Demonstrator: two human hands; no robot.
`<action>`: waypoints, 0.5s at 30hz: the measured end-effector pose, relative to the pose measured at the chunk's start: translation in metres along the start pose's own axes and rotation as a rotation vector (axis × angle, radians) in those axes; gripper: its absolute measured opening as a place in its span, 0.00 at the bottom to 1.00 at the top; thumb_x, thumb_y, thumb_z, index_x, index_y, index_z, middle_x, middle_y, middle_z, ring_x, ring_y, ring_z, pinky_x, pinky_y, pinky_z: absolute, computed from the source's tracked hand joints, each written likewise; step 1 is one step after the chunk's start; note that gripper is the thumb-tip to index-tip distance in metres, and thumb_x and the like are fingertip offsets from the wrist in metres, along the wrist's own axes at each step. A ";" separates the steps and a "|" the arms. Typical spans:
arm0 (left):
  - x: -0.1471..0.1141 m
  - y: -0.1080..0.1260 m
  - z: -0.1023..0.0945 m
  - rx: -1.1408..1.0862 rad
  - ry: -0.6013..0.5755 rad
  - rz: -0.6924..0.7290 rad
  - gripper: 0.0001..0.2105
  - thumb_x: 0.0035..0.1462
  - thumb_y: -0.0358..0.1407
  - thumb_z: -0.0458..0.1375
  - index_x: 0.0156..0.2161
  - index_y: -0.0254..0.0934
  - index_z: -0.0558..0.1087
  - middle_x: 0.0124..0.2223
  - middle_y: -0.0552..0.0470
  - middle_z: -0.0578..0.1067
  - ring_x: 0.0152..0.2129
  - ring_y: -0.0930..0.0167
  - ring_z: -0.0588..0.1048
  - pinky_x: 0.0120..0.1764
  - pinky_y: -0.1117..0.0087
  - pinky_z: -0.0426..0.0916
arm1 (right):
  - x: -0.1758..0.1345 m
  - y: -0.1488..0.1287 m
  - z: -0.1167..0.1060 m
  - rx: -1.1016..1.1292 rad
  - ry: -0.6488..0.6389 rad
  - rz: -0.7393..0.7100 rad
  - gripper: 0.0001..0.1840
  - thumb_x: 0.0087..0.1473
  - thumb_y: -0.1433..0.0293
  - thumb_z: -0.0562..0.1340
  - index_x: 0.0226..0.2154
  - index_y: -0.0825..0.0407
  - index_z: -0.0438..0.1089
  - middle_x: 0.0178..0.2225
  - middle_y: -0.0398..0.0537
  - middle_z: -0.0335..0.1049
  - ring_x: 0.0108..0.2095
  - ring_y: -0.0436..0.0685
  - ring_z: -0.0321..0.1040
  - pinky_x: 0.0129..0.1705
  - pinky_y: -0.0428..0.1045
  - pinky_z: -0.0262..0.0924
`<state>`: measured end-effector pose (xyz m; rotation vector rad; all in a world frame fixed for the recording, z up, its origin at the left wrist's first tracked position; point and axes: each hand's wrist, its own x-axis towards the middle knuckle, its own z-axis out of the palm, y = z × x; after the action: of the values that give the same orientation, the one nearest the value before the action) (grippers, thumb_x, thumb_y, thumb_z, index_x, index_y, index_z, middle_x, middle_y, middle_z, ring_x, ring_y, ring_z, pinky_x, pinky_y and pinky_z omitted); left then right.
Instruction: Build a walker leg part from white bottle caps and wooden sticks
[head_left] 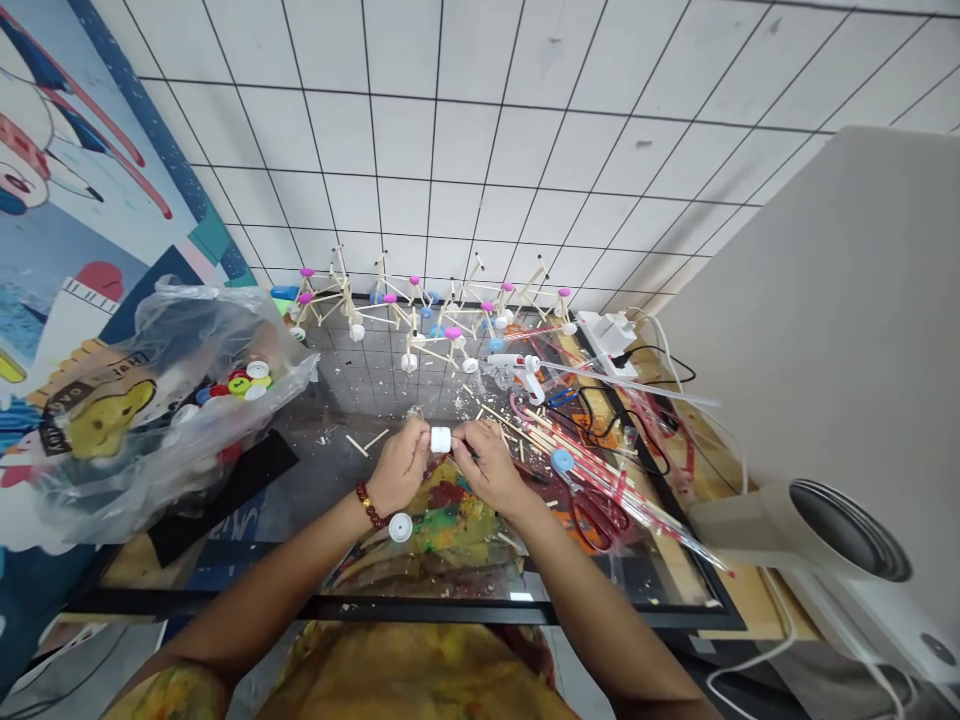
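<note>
I'm seeing the left hand (401, 468) and right hand (489, 466) both pinching one white piece (441, 440), fingertips clamped on its opposite sides. It's sitting between the hands, in front of the torso, over the glass table (337, 392). A bead bracelet (367, 503) is circling the left wrist; a white disc (400, 527) is lying just beside it.

Short sticks (358, 446) and crumbs are lying beyond the left hand. Right of the right hand, red-handled scissors (594, 518) are resting, a blue disc (561, 460) at their blade end. A long stick bundle (600, 462) is running diagonally past them. Farther out, a white glue gun (529, 378) is lying near a row of stick models (452, 333), which are standing along the back edge by the tiled wall (480, 140). Far left, a clear bag (105, 410) is holding coloured caps (240, 384). A power strip (602, 340) is sitting back right.
</note>
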<state>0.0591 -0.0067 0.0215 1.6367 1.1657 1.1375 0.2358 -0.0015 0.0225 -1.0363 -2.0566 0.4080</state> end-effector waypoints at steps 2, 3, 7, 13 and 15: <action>-0.001 -0.005 -0.002 -0.025 0.026 -0.010 0.12 0.63 0.44 0.53 0.31 0.40 0.68 0.21 0.57 0.68 0.21 0.71 0.66 0.32 0.70 0.57 | -0.001 0.003 0.003 -0.020 -0.001 -0.008 0.11 0.66 0.68 0.51 0.32 0.49 0.64 0.29 0.43 0.67 0.31 0.54 0.62 0.41 0.53 0.50; -0.001 -0.008 -0.003 -0.043 0.037 -0.017 0.13 0.63 0.44 0.53 0.31 0.39 0.69 0.21 0.57 0.68 0.21 0.71 0.67 0.32 0.70 0.58 | -0.001 0.004 0.004 -0.039 -0.003 -0.021 0.11 0.66 0.68 0.51 0.33 0.49 0.65 0.29 0.43 0.68 0.32 0.55 0.63 0.41 0.53 0.50; 0.005 -0.018 -0.008 -0.134 0.129 -0.056 0.14 0.63 0.45 0.52 0.31 0.38 0.70 0.23 0.56 0.71 0.21 0.71 0.70 0.32 0.71 0.63 | -0.002 0.010 0.006 -0.131 0.015 -0.061 0.09 0.66 0.68 0.53 0.36 0.50 0.66 0.32 0.45 0.72 0.34 0.55 0.65 0.43 0.53 0.49; 0.011 -0.012 -0.019 -0.183 0.313 -0.083 0.09 0.54 0.41 0.62 0.30 0.37 0.76 0.24 0.55 0.75 0.22 0.73 0.73 0.32 0.71 0.68 | -0.002 0.012 0.008 -0.188 0.109 -0.076 0.09 0.66 0.67 0.54 0.36 0.50 0.68 0.32 0.44 0.75 0.33 0.53 0.67 0.43 0.52 0.48; 0.010 -0.008 -0.021 -0.202 0.348 -0.079 0.07 0.49 0.39 0.65 0.28 0.36 0.76 0.26 0.54 0.77 0.22 0.73 0.73 0.30 0.72 0.67 | -0.002 0.011 0.007 -0.208 0.122 -0.072 0.08 0.66 0.67 0.55 0.36 0.50 0.69 0.33 0.44 0.76 0.34 0.53 0.69 0.43 0.53 0.47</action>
<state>0.0392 0.0074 0.0221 1.2603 1.2710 1.4772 0.2373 0.0045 0.0103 -1.0771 -2.0504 0.0921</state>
